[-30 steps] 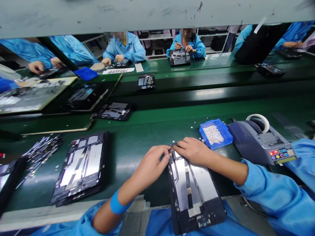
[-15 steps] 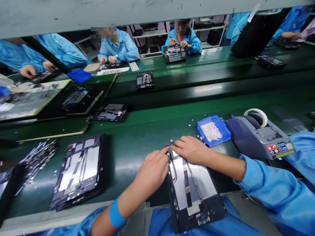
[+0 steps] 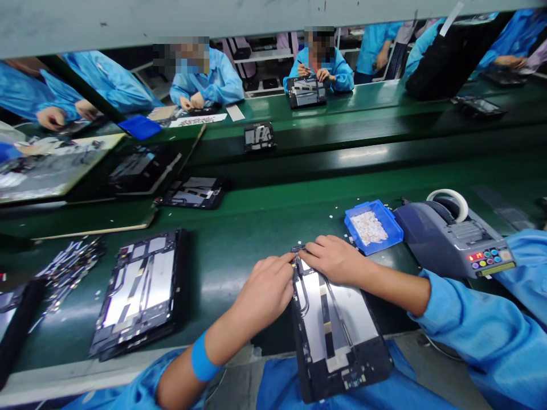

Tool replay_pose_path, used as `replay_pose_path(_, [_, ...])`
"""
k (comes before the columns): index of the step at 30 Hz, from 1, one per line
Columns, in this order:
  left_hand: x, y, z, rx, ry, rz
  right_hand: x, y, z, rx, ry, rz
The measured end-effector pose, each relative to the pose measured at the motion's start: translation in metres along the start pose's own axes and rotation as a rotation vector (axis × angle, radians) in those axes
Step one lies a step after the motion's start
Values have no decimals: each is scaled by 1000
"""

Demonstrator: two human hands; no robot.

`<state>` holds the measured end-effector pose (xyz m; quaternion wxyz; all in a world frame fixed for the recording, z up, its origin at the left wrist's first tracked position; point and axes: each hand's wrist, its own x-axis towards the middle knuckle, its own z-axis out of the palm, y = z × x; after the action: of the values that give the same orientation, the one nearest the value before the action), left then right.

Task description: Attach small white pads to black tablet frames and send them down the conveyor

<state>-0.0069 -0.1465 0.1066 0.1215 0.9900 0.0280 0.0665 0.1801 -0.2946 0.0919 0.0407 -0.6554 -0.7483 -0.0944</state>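
Your left hand (image 3: 267,289) and right hand (image 3: 333,260) rest bent fingers on one opened tablet (image 3: 342,327) overhanging the green bench (image 3: 231,228); whether they pinch anything, I can't tell. One blue tray (image 3: 390,240) and one tape dispenser (image 3: 447,242) sit rightward.

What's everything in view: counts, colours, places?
front device: one, black and silver, foreground
device stack: one, black and silver, left
other devices: several, dark, farther back
strips: many, dark, silvery, far left
near tray: one, blue, right of centre
bits: many, whitish, in tray
machine: one, grey, right of tray
roll: one, white, on machine
bench: one, green, throughout
workers: several, blue clothing, across bench
wristband: one, blue, left wrist
left hand: one, bare, front device's far end
right hand: one, bare, same end
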Motion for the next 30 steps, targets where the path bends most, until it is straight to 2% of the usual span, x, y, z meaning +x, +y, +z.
replay_pose_path(3, [3,-3,-6,-70,-6,-22,1,-1,-2,-21,-16,-1])
replay_pose_path(8, [22,-19,-15,-433,39,-135,1,0,-3,3,-16,18])
replay_pose_path(10, [30,-23,-13,-491,9,-193,0,0,-2,6,-10,28])
replay_pose_path(13, [41,-25,-6,-497,-64,-242,0,0,-1,-3,-7,27])
replay_pose_path(20, [52,-23,2,-454,-85,-294,0,0,-1,14,2,28])
replay_pose_path(25, [52,-22,7,-432,-47,-303,-1,0,-1,9,11,25])
replay_pose_path(30, [48,-19,17,-460,48,-337,0,1,-1,17,11,21])
